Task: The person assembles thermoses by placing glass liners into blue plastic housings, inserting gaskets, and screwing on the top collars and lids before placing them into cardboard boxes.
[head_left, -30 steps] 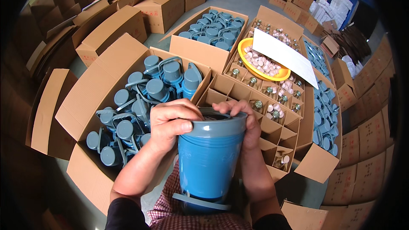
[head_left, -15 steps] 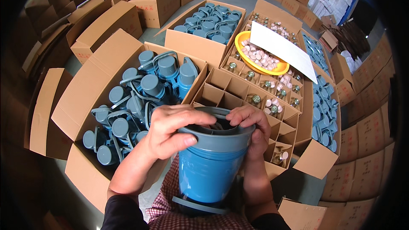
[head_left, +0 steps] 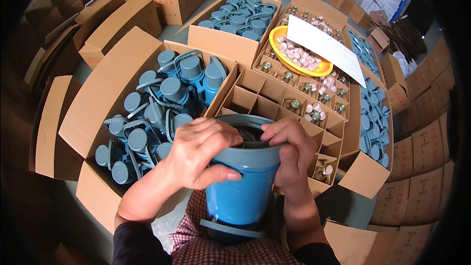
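Observation:
In front of my body stands a blue plastic flask casing [head_left: 240, 191], bucket-shaped with a wide grey collar. A flat grey strip crosses it low down, over a dark part near my checked apron. My left hand [head_left: 203, 149] grips the collar from the left, fingertips bent over the rim and thumb along the outside. On the other side my right hand [head_left: 292, 149] curls its fingers over the rim too. Something grey shows inside the opening, but the fingers and shadow hide what it is. Just beyond lies a divided carton [head_left: 265, 86] with glass bottles in some cells.
On the left, an open carton [head_left: 105, 95] holds several blue flasks with grey tops and loop handles. More blue flasks [head_left: 240, 17] fill a carton behind. A yellow basin [head_left: 321, 71] of pale round caps sits on the bottles, partly under a white board [head_left: 324, 49]. Closed cartons [head_left: 427, 142] stack at right.
My left thumb has slid right along the collar, and both hands' fingers have shifted on the rim. The casing has turned or tilted slightly. The cartons sit a little higher in view.

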`<state>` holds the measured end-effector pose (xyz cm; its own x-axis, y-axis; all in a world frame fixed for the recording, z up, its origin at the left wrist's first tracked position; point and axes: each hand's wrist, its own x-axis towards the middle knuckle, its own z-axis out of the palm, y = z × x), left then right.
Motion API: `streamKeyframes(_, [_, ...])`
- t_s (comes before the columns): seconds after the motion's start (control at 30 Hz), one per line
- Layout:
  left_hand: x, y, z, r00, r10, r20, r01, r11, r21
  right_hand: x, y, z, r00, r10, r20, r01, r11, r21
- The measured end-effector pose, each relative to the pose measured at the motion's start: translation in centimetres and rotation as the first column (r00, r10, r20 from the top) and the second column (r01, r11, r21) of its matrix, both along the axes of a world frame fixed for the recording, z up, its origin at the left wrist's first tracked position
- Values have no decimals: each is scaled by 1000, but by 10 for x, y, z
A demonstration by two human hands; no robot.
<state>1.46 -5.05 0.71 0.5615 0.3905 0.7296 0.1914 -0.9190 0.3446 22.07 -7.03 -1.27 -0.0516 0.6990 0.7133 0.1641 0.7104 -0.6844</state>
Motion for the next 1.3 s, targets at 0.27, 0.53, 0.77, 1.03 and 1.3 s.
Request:
streamKeyframes(0.27, [-7, 3, 26, 976, -4, -217, -55, 962, -266, 16, 13, -20, 951, 197, -238, -235, 961, -146])
streamKeyframes(0.53, [16, 7, 6, 999, 33, 37, -23, 971, -238, 22, 33, -49, 832, 257, -493, -445, 839, -314])
streamKeyframes(0.77, [34, 3, 35, 978, 164, -130, -177, 979, -97, 15, 60, -59, 621, 292, -727, -603, 771, -205])
streamKeyframes(1.03, [2, 23, -8, 956, -124, 267, 214, 915, -342, 40, 22, -22, 958, 273, -91, -286, 938, -197])
streamKeyframes(1.3, [30, 15, 5, 984, -137, 113, 143, 988, -51, 26, 47, -73, 689, 482, -541, -659, 728, -191])
